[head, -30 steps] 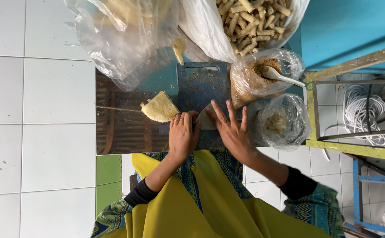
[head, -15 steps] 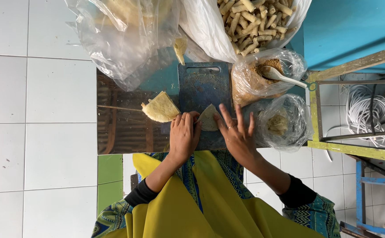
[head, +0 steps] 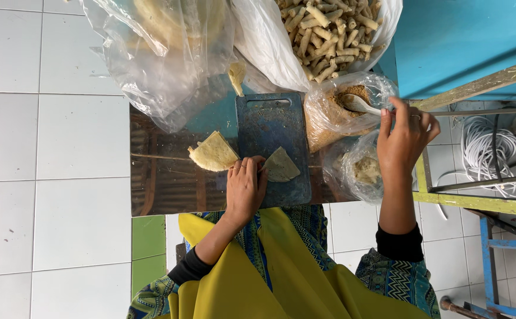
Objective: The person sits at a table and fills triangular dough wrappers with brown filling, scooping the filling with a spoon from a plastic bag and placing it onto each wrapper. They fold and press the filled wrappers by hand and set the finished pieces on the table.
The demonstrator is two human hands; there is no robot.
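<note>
My left hand (head: 245, 190) lies flat, fingers together, on the near edge of the dark blue cutting board (head: 272, 121), and its fingertips touch a pale folded wrapper (head: 281, 166) that rests on the board's near right part. Nothing is gripped there; the palm just presses down. Off the board's left side, just beside my left hand, a stack of folded yellowish wrappers (head: 212, 153) sits on the brown table (head: 157, 177).

My right hand (head: 404, 137) is raised to the right of the board, fingers pinched around the handle end of a white spoon (head: 358, 104). The spoon's bowl lies in brown crumbs inside an open clear bag (head: 329, 124) that stands just right of the board. Nearer to me than that bag, and still right of the board, a smaller clear bag (head: 361, 171) holds a pale filling.

Beyond the board's far edge, a big white bag of finished rolled sticks (head: 326, 35) leans open, and to the board's far left a large crumpled clear plastic bag (head: 163, 53) holds more flat rounds. A yellow-green metal frame (head: 476, 201) stands well to the right of the board.
</note>
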